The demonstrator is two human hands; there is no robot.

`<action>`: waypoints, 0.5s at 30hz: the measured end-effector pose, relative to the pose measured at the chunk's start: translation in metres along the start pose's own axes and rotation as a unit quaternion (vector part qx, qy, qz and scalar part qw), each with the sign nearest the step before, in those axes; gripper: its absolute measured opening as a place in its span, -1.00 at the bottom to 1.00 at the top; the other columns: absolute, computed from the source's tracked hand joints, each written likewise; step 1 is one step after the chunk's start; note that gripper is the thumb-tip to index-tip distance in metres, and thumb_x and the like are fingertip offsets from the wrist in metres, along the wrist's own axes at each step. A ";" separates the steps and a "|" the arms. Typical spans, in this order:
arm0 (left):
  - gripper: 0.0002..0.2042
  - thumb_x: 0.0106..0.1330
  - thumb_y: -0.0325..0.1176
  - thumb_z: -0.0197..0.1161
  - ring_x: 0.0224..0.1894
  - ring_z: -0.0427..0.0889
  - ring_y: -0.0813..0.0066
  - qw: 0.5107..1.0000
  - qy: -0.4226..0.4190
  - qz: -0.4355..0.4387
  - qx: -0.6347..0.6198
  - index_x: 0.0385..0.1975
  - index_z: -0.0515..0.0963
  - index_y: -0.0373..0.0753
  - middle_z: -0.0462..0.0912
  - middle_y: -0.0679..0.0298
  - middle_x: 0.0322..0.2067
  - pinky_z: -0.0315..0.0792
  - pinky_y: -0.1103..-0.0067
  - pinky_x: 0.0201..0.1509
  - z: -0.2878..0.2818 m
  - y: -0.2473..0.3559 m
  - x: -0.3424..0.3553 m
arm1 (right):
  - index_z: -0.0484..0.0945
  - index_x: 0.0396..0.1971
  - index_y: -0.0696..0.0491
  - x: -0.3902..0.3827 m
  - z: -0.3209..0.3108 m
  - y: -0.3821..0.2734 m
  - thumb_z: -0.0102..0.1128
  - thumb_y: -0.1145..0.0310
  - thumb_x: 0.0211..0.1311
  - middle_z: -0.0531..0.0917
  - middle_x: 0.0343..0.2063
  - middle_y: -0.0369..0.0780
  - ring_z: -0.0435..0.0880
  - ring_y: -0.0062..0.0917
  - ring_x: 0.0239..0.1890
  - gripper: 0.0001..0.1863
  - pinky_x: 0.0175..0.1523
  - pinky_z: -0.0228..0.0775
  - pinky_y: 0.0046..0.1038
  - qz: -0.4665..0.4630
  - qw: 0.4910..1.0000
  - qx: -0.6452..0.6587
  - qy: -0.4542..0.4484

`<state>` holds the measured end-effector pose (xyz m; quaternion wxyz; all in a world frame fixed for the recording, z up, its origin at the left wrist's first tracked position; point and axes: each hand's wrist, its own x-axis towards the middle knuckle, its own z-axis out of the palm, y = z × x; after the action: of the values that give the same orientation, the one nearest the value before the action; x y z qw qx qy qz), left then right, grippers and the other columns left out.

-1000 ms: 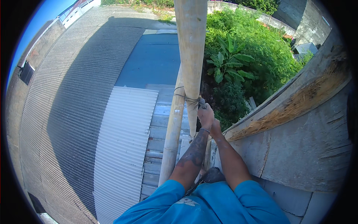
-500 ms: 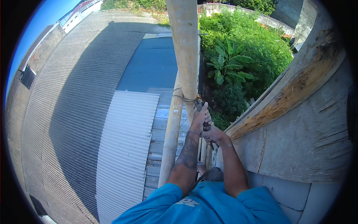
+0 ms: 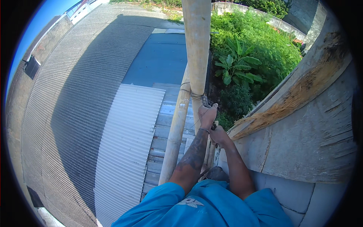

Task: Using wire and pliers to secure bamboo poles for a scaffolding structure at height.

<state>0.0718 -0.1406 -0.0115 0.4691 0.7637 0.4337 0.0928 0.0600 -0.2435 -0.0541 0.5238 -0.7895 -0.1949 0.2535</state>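
Plainly closed around a dark tool (image 3: 205, 101) with the right hand (image 3: 219, 135) nearer the body and the left hand (image 3: 208, 114) just beyond, much hidden by fingers, so cannot tell its exact kind. Sticks out past the left hand, right beside dark lashing (image 3: 196, 95) around two pale poles (image 3: 197, 49), one cut off by the top edge. Flanked on the right by a rough-edged board (image 3: 295, 151); on the left, by a white corrugated sheet (image 3: 126, 136), then a blue roof panel (image 3: 159, 58) and a shadowed grey roof (image 3: 87, 83). Farther off, green plants (image 3: 249, 45)
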 end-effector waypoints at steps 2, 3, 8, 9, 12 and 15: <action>-0.70 0.20 -0.10 0.16 -0.60 0.53 0.43 0.889 -0.269 -0.030 -0.370 -0.56 0.49 -0.23 0.52 0.22 -0.66 0.45 0.55 -0.45 -0.008 -0.034 0.022 | 0.23 -0.73 -0.10 -0.006 -0.003 -0.030 0.14 0.32 0.12 0.18 -0.80 -0.46 0.06 -0.74 -0.83 -0.68 -0.73 -0.12 -0.60 0.250 0.908 0.267 -0.204; -0.70 0.20 -0.10 0.16 -0.60 0.53 0.43 0.890 -0.270 -0.029 -0.367 -0.56 0.49 -0.23 0.52 0.22 -0.66 0.45 0.55 -0.45 -0.011 -0.042 0.028 | 0.23 -0.73 -0.10 -0.008 0.000 -0.026 0.14 0.32 0.12 0.18 -0.80 -0.46 0.06 -0.74 -0.83 -0.68 -0.73 -0.12 -0.60 0.249 0.908 0.270 -0.204; -0.71 0.18 -0.20 0.18 -0.86 0.12 0.69 0.804 -0.362 -0.130 -0.453 -0.69 0.27 -0.09 0.20 0.48 -0.83 0.06 0.67 -0.77 -0.009 -0.022 0.021 | 0.33 -0.65 -0.02 -0.008 0.014 -0.005 0.17 0.36 0.12 0.27 -0.81 -0.45 0.21 -0.72 -0.82 -0.76 -0.70 0.06 -0.59 0.202 0.875 0.391 -0.200; -0.72 0.20 -0.22 0.15 -0.88 0.09 0.70 0.859 -0.277 -0.148 -0.405 -0.69 0.26 -0.06 0.17 0.50 -0.84 0.03 0.66 -0.80 -0.003 -0.017 0.019 | 0.35 -0.63 0.00 -0.009 0.023 -0.005 0.17 0.36 0.12 0.33 -0.79 -0.43 0.30 -0.69 -0.81 -0.78 -0.69 0.15 -0.57 0.160 0.926 0.319 -0.126; -0.75 0.16 -0.23 0.10 -0.67 0.48 0.26 0.982 -0.035 -0.023 -0.183 -0.65 0.44 -0.24 0.48 0.16 -0.72 0.35 0.43 -0.58 0.024 -0.042 0.027 | 0.40 -0.46 0.07 -0.016 0.063 0.001 0.14 0.29 0.15 0.50 -0.67 -0.33 0.52 -0.58 -0.63 -0.82 -0.54 0.34 -0.49 0.115 0.991 0.038 0.048; -0.65 0.12 -0.19 0.08 -0.27 0.56 -0.13 0.995 0.099 -0.003 0.006 -0.48 0.52 -0.46 0.57 -0.20 -0.44 0.44 0.29 -0.17 0.026 -0.024 0.013 | 0.40 -0.34 0.06 -0.009 0.071 0.023 0.07 0.20 0.21 0.53 -0.61 -0.33 0.56 -0.55 -0.54 -0.77 -0.46 0.37 -0.46 0.140 0.961 -0.153 0.185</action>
<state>0.0805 -0.1436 -0.0479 0.4193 0.7525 0.4808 0.1635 0.0106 -0.2061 -0.0968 0.3829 -0.9129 -0.0186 0.1405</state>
